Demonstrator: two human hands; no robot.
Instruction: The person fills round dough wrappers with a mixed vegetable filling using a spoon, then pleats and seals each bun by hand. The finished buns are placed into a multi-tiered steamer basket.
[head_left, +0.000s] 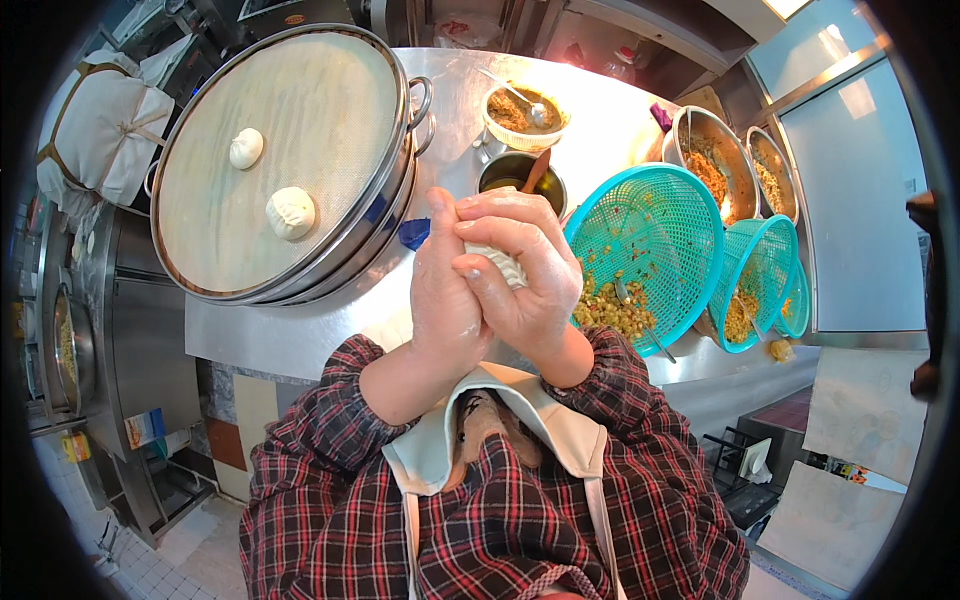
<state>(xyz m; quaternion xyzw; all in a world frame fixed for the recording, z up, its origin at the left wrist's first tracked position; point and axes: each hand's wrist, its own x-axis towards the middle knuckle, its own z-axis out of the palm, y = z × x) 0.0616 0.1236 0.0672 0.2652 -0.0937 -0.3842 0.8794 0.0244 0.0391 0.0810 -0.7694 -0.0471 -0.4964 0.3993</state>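
My left hand (446, 289) and my right hand (536, 277) are pressed together in front of my chest, over the near side of the steel table. Cupped between them is a pleated white dough bun (499, 262); only part of it shows between the fingers of my right hand. Flour dusts my skin. To the left, two shaped buns, a smaller one (246, 148) and a larger one (290, 213), sit apart on the mesh liner of a round stacked steamer tray (330, 112).
Beyond my hands stand a dark pot (559, 191) with a wooden spatula and a white bowl (525, 140) of filling with a spoon. Turquoise mesh baskets (652, 217) holding fillings lean at the right, before steel bowls (739, 142). A blue object (414, 234) lies beside the steamer.
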